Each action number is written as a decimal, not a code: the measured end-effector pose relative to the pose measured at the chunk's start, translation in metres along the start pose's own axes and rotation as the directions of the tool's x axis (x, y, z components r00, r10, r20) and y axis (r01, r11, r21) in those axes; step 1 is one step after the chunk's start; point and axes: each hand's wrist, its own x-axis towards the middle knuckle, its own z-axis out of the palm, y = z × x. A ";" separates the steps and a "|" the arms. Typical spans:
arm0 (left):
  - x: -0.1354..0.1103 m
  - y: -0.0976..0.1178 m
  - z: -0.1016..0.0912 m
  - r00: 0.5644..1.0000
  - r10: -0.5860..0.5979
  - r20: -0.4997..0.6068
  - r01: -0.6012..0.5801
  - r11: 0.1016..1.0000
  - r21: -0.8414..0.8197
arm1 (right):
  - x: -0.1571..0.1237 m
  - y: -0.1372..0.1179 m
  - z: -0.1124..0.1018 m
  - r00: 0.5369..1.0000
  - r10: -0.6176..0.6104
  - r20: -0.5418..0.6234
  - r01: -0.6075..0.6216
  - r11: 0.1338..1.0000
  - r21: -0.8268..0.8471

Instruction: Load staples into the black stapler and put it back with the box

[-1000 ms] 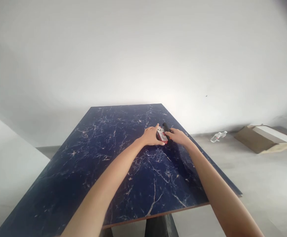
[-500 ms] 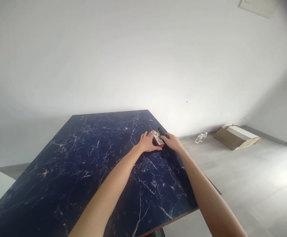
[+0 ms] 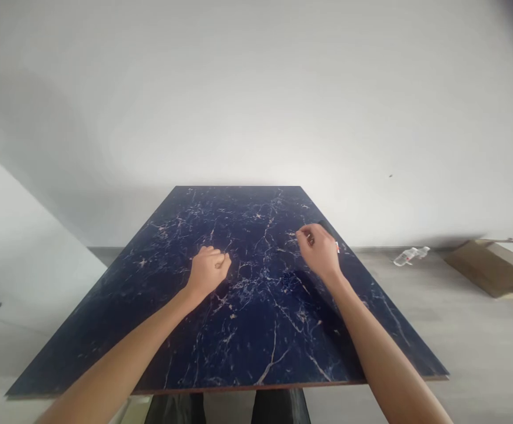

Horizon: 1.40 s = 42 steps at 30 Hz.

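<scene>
Holding the left hand [image 3: 208, 271] rolled into a loose fist over the dark blue, white-veined surface [image 3: 221, 359]. Cannot tell whether wrapped around anything inside, or whether touching below. Holding the right hand [image 3: 320, 252] well apart from the left and slightly farther forward, with fingers curled and thumb bent toward the fingertips. Cannot tell whether pinching anything there. Mostly hidden by the right hand, just past its outer edge: a small red-and-white thing [image 3: 337, 247], showing too little to name. Just ahead of the same hand, close to the surface's right edge: a dark thing [image 3: 325, 225], hard to make out. Well to the right of that hand, down on the pale floor [image 3: 442, 330]: see-through bottles [image 3: 404, 257], then, farther right, a brown cardboard box [image 3: 481, 265].
</scene>
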 end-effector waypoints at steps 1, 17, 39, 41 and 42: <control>-0.005 -0.005 -0.005 1.000 0.001 0.030 0.000 1.000 -0.016 | -0.005 -0.017 0.009 0.993 -0.076 0.093 0.073 0.997 0.038; 0.000 -0.004 0.002 0.731 0.169 0.661 -0.112 0.985 -0.128 | -0.035 -0.075 0.078 0.625 -0.222 0.749 0.160 0.975 0.156; 0.005 0.010 -0.023 0.797 0.269 0.541 -0.243 0.962 -0.121 | -0.042 -0.086 0.071 0.694 -0.463 0.552 0.400 0.885 0.239; 0.006 0.012 -0.024 0.802 0.288 0.523 -0.259 0.957 -0.130 | -0.044 -0.089 0.070 0.699 -0.478 0.533 0.422 0.876 0.232; 0.007 0.013 -0.024 0.805 0.294 0.515 -0.261 0.955 -0.137 | -0.045 -0.091 0.071 0.698 -0.484 0.529 0.432 0.872 0.228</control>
